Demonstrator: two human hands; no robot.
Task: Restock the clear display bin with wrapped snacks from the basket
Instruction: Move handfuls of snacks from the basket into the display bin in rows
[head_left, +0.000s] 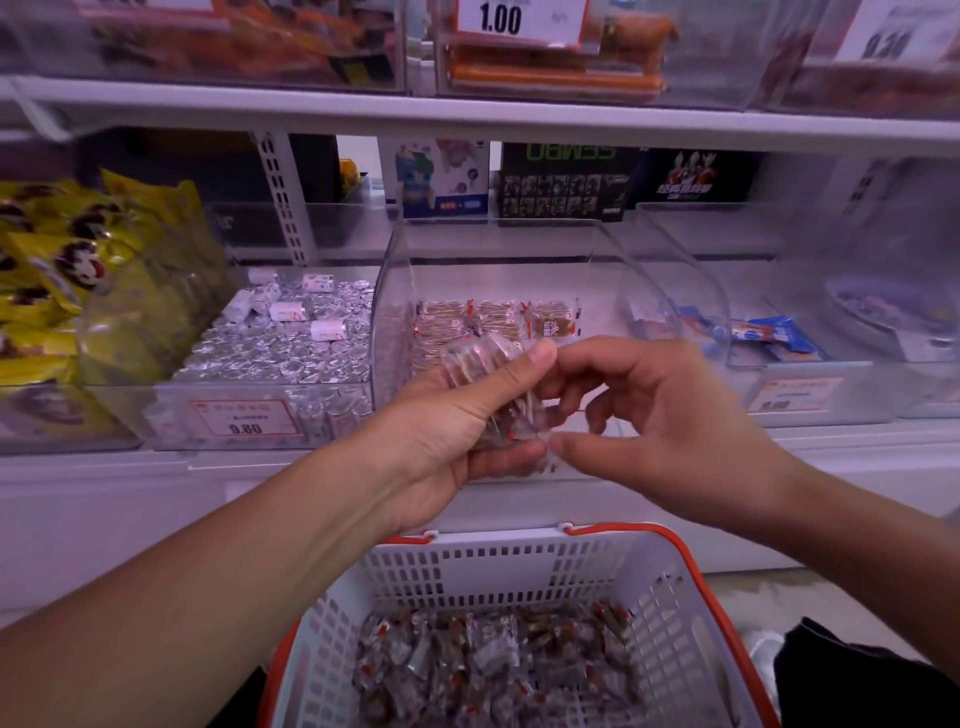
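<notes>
A bunch of wrapped snacks (488, 395) is gripped in the left hand (457, 431), its lower edge pinched by the right hand (634, 415). The clear display bin (395, 291) is found just beyond both hands, the basket (670, 613) below them.

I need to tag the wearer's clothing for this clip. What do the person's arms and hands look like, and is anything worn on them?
Both forearms are bare as far as the frame shows, with no sleeve in view. The left hand and the right hand wear no gloves, and no rings, watch or wristband show. Nails look short and unpainted. Nothing else marks either arm.
</notes>
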